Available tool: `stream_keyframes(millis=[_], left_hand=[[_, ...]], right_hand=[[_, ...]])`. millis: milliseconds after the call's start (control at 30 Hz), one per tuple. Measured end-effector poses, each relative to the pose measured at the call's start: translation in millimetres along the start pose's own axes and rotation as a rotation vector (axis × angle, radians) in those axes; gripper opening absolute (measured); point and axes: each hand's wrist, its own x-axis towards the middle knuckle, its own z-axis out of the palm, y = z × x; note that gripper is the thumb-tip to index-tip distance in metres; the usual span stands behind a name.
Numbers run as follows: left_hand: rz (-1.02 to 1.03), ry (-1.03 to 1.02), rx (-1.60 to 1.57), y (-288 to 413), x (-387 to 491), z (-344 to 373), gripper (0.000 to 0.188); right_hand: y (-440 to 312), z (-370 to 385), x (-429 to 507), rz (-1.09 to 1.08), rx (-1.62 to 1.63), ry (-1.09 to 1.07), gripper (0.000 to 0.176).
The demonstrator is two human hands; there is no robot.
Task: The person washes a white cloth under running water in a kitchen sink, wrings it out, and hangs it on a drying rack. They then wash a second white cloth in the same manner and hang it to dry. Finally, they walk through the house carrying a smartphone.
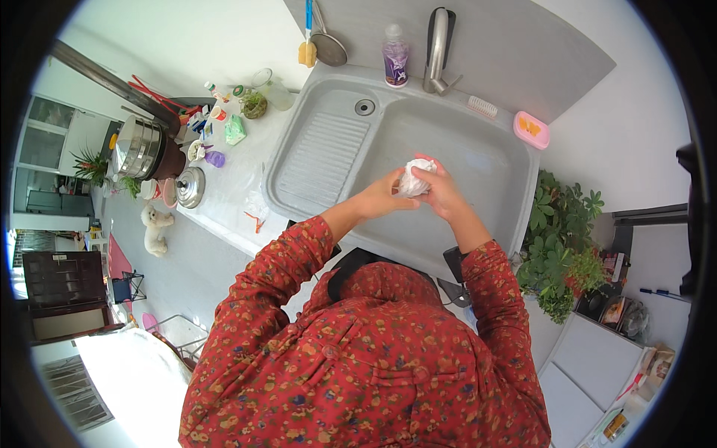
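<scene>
A crumpled white wad [415,178], cloth or paper, is held over the large basin of a grey sink [482,185]. My right hand [445,193] wraps its far and right sides, with the thumb laid across it. From the left, my left hand [381,196] cups its lower side, fingers and thumb spread around it. Both hands are bare, and red floral sleeves reach the forearms. Beyond them a steel faucet [440,53] stands at the sink's back rim, with a purple bottle [396,59] to its left.
A ribbed drainboard [325,157] fills the sink's left part. On the rim sit a white brush [482,106] and a pink soap box [531,130]. A metal lid [190,187] and an orange-red strip [256,222] lie on the left counter. Potted plants [552,235] stand right; a white dog [155,229] is on the floor.
</scene>
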Motion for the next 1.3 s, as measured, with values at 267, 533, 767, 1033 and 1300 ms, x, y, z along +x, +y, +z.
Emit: stream_keyframes(millis=[267,533,767,1033,1300], left_hand=[[-0.118,0.126,0.665,-82.4,-107.3,-68.3,0.068],[0.021,0.533,-0.018,-144.8,-248.7,-76.1,0.062],[0.065,0.953,-0.509,-186.9,-346.1,-44.9,0.06],[0.338,1.395,-1.218,-255.6,-435.2,72.6,0.034],[0.554,2.168,-1.738,-308.1,-429.4,252.7,0.031]], right_hand=[[33.8,13.1,14.8,-0.074,-0.55,0.191,0.052],[104.8,168.6,-7.5,0.2,-0.499,-0.276,0.051],[202.2,295.7,-45.2,0.558,-0.739,-0.737,0.054],[273.4,332.7,-68.0,0.252,-1.425,-1.399,0.049],[326.0,298.5,-57.0,-1.248,-1.656,-1.847,0.041]])
